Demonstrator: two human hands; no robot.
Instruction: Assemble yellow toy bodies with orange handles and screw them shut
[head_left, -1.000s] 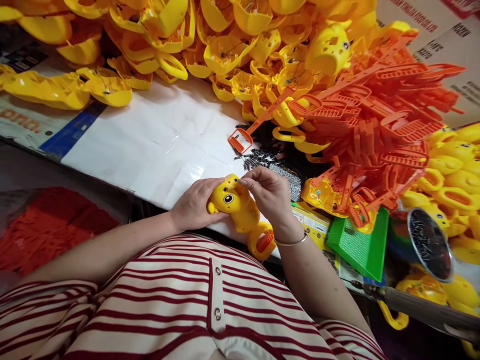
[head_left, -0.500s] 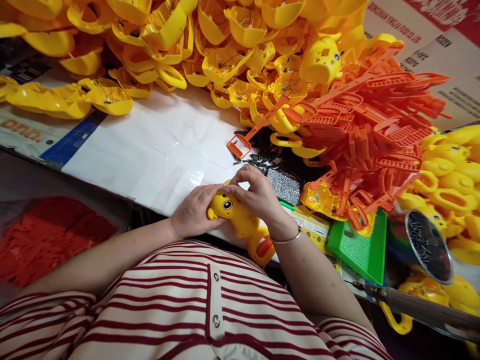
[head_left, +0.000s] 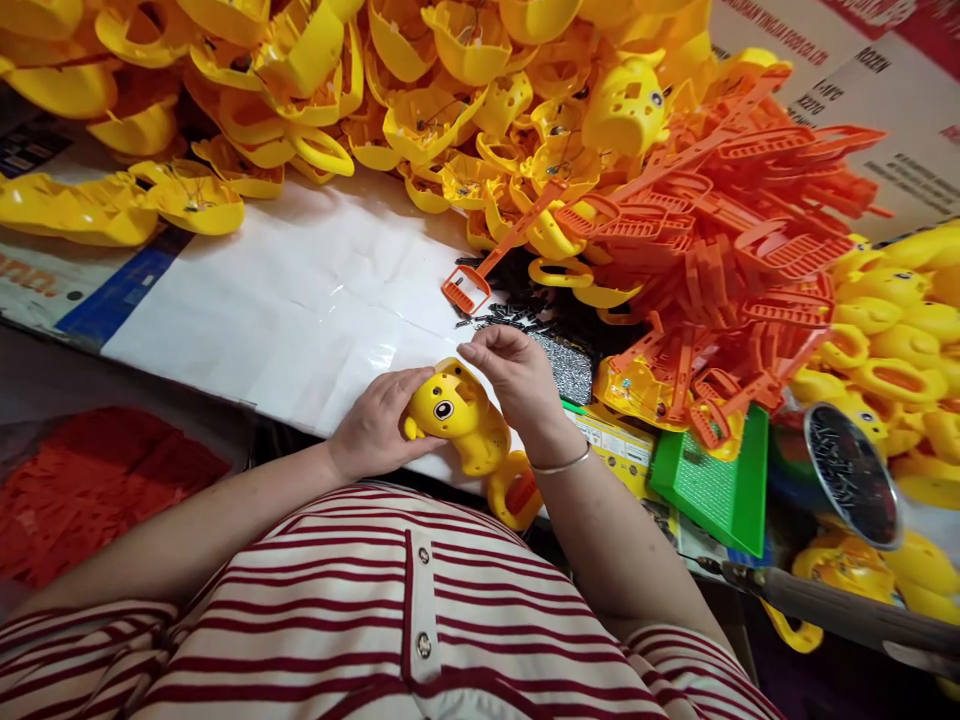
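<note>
the white-covered table [head_left: 285, 300] carries a bank of yellow shells [head_left: 420, 125] along its back and, to their right, piled orange pieces [head_left: 720, 230] — probably for easy reach. the yellow toy [head_left: 476, 435] is at the near edge, close to the striped shirt [head_left: 337, 590], eye facing up. the left hand [head_left: 379, 425] curls around its head end, likely to steady it. the right hand [head_left: 517, 375] hovers at the toy's other side, thumb and fingertips close together — whether they pinch anything, i cannot tell. small black parts [head_left: 517, 316] and silvery bits [head_left: 568, 368] lie just beyond, seemingly handy for that hand.
</note>
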